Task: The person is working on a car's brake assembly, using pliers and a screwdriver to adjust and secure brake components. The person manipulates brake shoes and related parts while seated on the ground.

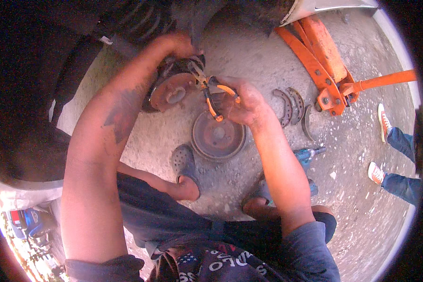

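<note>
My right hand point(243, 101) is wrapped round a pair of pliers point(210, 92) with orange and black handles. The handles are spread apart. Their metal jaws point up and left, close to the edge of a rusty wheel hub point(168, 94) and the dark brake parts behind it. Above the hub, my left hand point(181, 46) is curled at the top of those brake parts, near the pliers' jaws. Its fingertips are mostly hidden, so whatever they grip does not show. Below the pliers, a rusty brake drum point(217, 134) lies on the ground.
Curved brake shoes point(296, 105) lie right of my right hand. Beyond them stands an orange floor jack point(322, 61). A teal power tool point(308, 157) lies beside my right forearm. Another person's sneakers point(384, 123) are at the far right. Dark car bodywork overhangs the upper left.
</note>
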A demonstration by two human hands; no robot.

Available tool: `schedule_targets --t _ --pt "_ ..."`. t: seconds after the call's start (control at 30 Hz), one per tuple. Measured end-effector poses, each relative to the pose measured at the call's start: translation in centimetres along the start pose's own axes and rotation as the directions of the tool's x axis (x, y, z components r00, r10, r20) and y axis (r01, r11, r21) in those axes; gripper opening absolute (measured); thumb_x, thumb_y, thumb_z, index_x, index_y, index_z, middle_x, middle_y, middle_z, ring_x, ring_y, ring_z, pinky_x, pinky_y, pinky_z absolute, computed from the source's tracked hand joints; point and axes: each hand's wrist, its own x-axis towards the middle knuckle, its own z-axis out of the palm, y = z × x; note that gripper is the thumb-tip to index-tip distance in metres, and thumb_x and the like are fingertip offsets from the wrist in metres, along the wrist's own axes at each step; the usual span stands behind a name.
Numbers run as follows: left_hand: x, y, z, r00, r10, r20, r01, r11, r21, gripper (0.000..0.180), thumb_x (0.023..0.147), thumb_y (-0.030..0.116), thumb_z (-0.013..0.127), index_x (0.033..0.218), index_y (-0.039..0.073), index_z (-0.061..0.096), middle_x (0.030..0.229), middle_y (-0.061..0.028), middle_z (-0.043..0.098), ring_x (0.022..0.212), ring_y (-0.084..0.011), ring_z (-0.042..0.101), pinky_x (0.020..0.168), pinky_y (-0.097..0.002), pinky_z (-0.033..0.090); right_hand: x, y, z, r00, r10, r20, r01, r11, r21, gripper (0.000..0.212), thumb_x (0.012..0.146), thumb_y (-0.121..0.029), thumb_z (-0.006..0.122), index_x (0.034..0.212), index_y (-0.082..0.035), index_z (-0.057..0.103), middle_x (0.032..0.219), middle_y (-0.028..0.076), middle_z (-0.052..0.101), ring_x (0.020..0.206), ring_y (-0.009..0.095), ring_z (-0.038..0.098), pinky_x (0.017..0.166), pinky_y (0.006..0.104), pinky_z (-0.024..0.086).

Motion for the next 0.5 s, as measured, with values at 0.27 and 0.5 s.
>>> schedule_targets --t 0.27,0.5 --pt "-4.2 0.0 -2.5 1.000 0.003 0.000 -0.003 0.984 -0.176 0.082 0.062 0.064 0.078 0.105 -0.005 0.068 0.104 -0.0203 0.070 0.097 -0.0310 0.068 0.085 -0.0421 0.054 0.0 -0.1 0.8 0.997 -0.043 -0.064 0.037 0.995 -0.089 0.031 0.099 -0.030 0.049 0.112 -0.004 0.061 0.097 0.018 0.066 0.083 0.028 0.064 0.074 0.0418 0.051" --pt "-3.1 -1.1 -1.9 0.992 0.112 0.059 -0.101 0.982 -0.157 0.070 0.059 0.050 0.082 0.095 -0.008 0.071 0.098 -0.0198 0.071 0.085 -0.0284 0.068 0.076 -0.0409 0.053 0.1 -0.2 0.6 0.997 0.001 -0.083 -0.002 1.000 -0.005 0.029 0.098 -0.030 0.053 0.109 -0.005 0.062 0.094 0.017 0.066 0.082 0.027 0.063 0.073 0.0402 0.050"
